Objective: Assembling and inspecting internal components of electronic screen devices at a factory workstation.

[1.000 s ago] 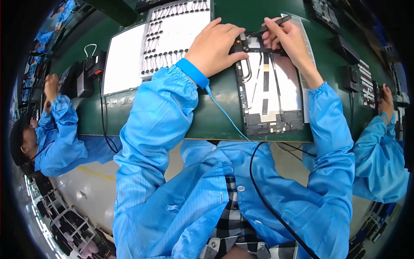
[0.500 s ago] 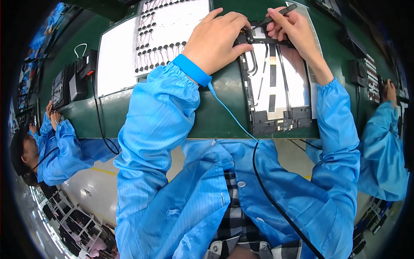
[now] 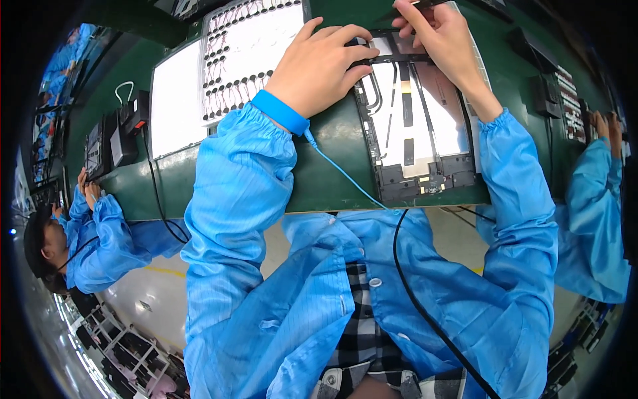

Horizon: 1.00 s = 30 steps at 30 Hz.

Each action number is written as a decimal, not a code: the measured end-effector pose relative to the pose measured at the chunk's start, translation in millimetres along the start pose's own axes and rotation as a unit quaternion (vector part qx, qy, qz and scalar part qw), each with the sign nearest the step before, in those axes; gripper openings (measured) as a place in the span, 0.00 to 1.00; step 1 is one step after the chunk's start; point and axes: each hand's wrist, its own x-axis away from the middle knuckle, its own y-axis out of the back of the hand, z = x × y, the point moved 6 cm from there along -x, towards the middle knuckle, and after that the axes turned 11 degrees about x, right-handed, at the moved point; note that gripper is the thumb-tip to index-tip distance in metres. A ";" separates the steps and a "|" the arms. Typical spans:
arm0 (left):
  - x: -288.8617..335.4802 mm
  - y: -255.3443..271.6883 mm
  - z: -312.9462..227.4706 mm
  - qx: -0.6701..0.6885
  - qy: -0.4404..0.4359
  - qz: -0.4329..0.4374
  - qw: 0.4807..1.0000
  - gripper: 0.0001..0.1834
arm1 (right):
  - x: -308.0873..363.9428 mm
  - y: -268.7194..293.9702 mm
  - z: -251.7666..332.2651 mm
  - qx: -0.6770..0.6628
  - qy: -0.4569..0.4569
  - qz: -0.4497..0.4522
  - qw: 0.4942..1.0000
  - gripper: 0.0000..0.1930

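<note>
An opened tablet (image 3: 435, 126) lies on the green bench, its silvery inside with black strips and dark circuit parts facing up. My left hand (image 3: 322, 70), with a blue wrist strap (image 3: 280, 112) on it, rests on the tablet's far left corner. Its fingers are stretched out and apart, with thumb and fingertips touching the edge. Above the far right part of the tablet, my right hand (image 3: 442, 36) holds dark tweezers (image 3: 389, 16). The tweezers' tips are raised off the tablet, and part of them is hard to make out at the picture's rim.
Left of the tablet, a tray (image 3: 256, 50) holds rows of small round black parts with thin wires. A white sheet (image 3: 176, 100) lies beside it. Black boxes (image 3: 126, 139) with cables stand further left. Co-workers in blue sit on both sides. A thin cord (image 3: 342, 166) runs from my wrist strap.
My right hand has lifted the tweezers away from the tablet's far part, toward the far side. My left hand stays at the corner, its fingers shifted slightly. The whole view has moved a little.
</note>
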 end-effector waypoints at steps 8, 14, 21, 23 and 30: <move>-7.1 -1.0 -8.4 -0.027 -0.061 0.013 0.998 0.13 | -1.5 100.3 -7.6 0.005 0.065 -0.136 0.989 0.11; -47.2 -42.9 -89.7 0.142 -0.129 0.023 0.981 0.15 | 73.3 165.9 -69.9 0.086 0.075 -0.109 0.987 0.14; -86.7 -100.7 -101.0 0.058 -0.084 0.006 0.995 0.34 | 120.5 142.7 -58.3 0.223 0.130 0.027 0.966 0.18; -89.2 -104.1 -99.0 0.088 -0.067 0.011 0.994 0.34 | 114.6 143.8 -68.4 0.307 0.107 0.046 0.945 0.23; -89.7 -97.7 -97.4 0.155 -0.043 -0.021 0.987 0.27 | 105.0 140.6 -60.8 0.282 0.134 0.024 0.950 0.22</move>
